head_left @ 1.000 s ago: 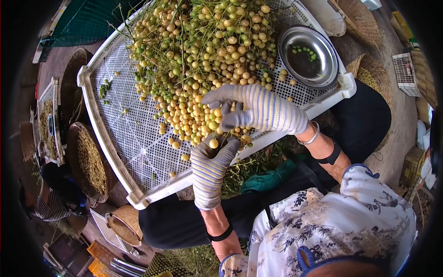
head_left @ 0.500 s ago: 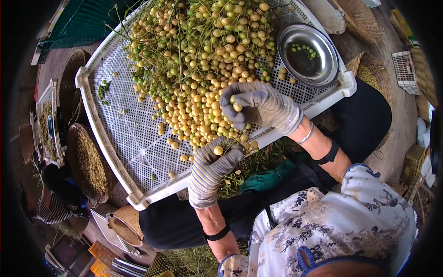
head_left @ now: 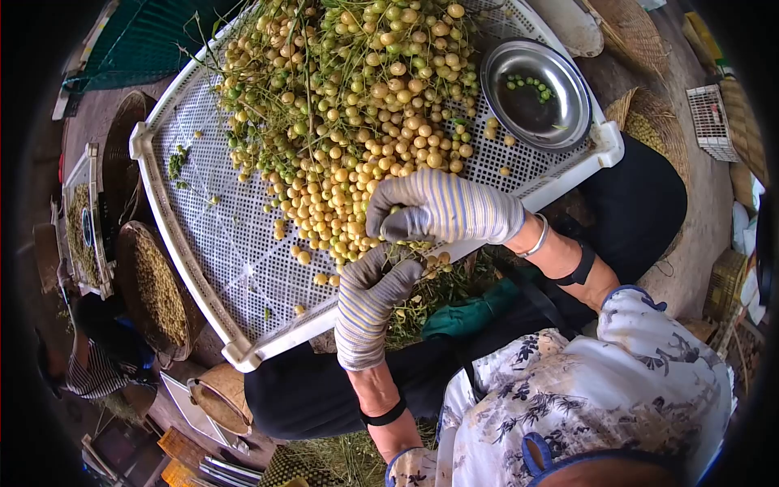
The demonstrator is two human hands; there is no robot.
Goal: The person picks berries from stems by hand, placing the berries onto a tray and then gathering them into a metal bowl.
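Small round yellow fruits (head_left: pixel 349 188) lie loose and on green stems over a white perforated tray (head_left: pixel 191 223). At the tray's near rim my left hand (head_left: pixel 373 296), in a striped work glove, is closed on a small fruit sprig (head_left: pixel 438 261), part of which shows beyond its fingertips. My right hand (head_left: pixel 450 207), gloved too, is just above with fingers curled into a pinch close to the left fingertips. What sits in that pinch is hidden by the fingers.
A steel bowl (head_left: pixel 537 96) with several small green fruits stands in the tray's right corner. Leafy fruit bunches (head_left: pixel 300 73) fill the tray's far part. Round baskets (head_left: pixel 158 284) of fruit are at the left. Another person (head_left: pixel 105 357) is at far left.
My right hand has turned palm-down and come nearer my left hand. The yellow fruits seen in its fingers and at my left thumb no longer show there.
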